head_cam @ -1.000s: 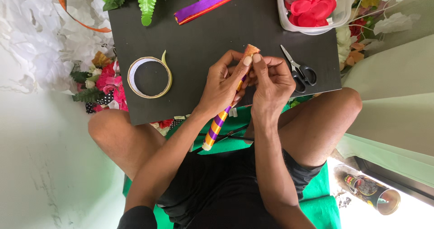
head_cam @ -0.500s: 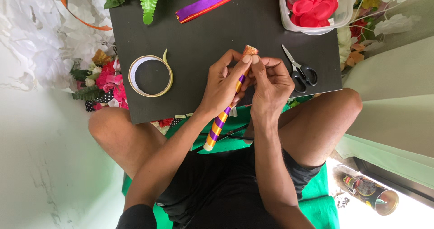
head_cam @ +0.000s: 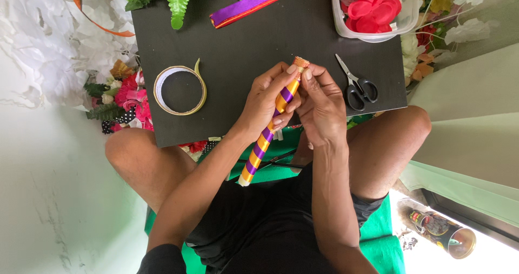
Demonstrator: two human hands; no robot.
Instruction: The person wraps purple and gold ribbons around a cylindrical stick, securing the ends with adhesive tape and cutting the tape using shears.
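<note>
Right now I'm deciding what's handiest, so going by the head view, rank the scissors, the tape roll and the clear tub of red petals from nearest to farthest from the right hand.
1. Scissors: just right of the right hand, on the black board.
2. Clear tub of red petals: top right corner, above the scissors.
3. Tape roll: far left, beyond the left hand.

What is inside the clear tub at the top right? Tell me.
The clear tub holds red petal-shaped pieces heaped together, with some crumpled clear wrap at the top. Anything beneath the heap is covered, and the tub's far end runs out of view.
</note>
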